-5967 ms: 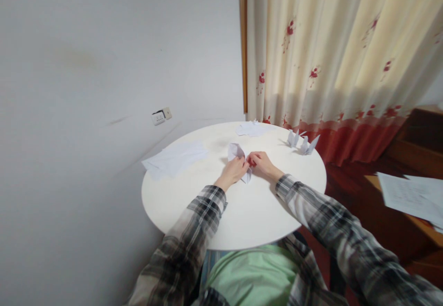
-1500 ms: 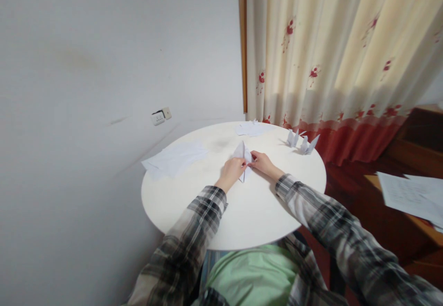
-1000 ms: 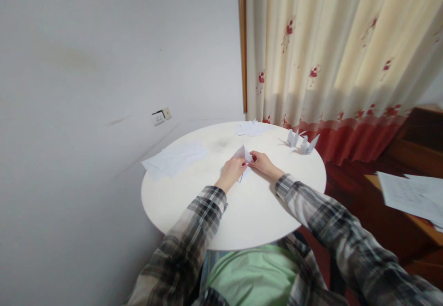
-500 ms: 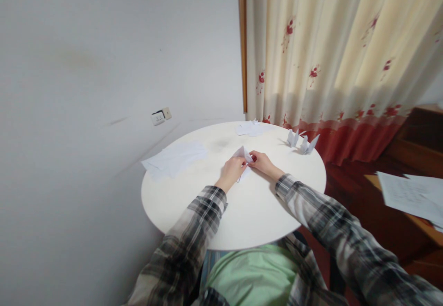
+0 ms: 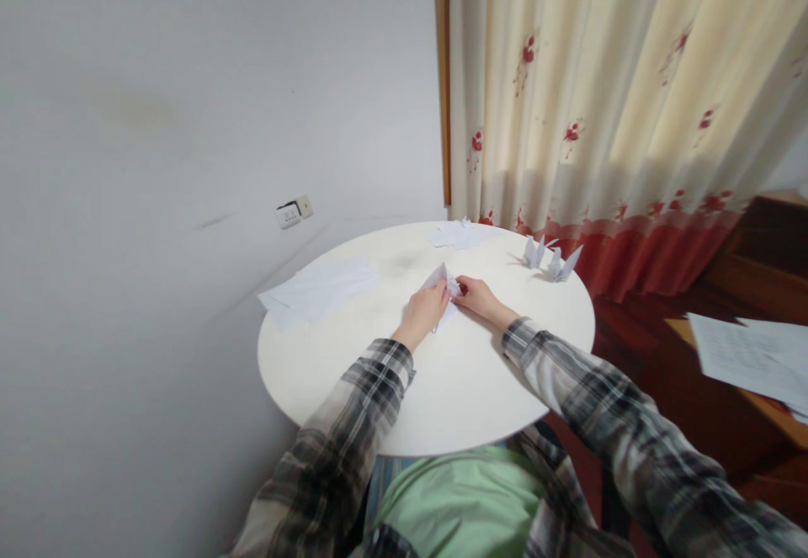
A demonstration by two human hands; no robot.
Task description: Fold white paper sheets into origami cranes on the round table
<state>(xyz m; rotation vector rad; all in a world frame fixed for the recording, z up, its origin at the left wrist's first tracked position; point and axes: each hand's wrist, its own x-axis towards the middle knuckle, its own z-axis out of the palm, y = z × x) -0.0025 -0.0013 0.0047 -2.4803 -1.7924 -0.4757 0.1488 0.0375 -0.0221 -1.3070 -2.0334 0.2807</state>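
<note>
A small piece of folded white paper (image 5: 443, 273) is on the round table, with its pointed tip facing away from me. My left hand (image 5: 424, 310) grips its left side, the fingers pressed onto the fold. From the right, my right hand (image 5: 478, 296) pinches the paper's edge between thumb and fingers. A lower flap of the paper shows beneath my left fingers, while the rest is covered by my hands. Two folded paper cranes (image 5: 534, 252) stand near the table's far right edge.
Loose white sheets (image 5: 321, 286) lie at the left of the white table (image 5: 467, 406), and more paper pieces (image 5: 458, 234) rest at its far edge. A wall with a socket (image 5: 289, 215) borders the left. Behind hangs a floral curtain (image 5: 587, 103). Papers (image 5: 751, 356) lie on wooden furniture at right.
My left fingers have shifted slightly up along the folded paper, and its tip sits a little higher. My right hand has hardly moved.
</note>
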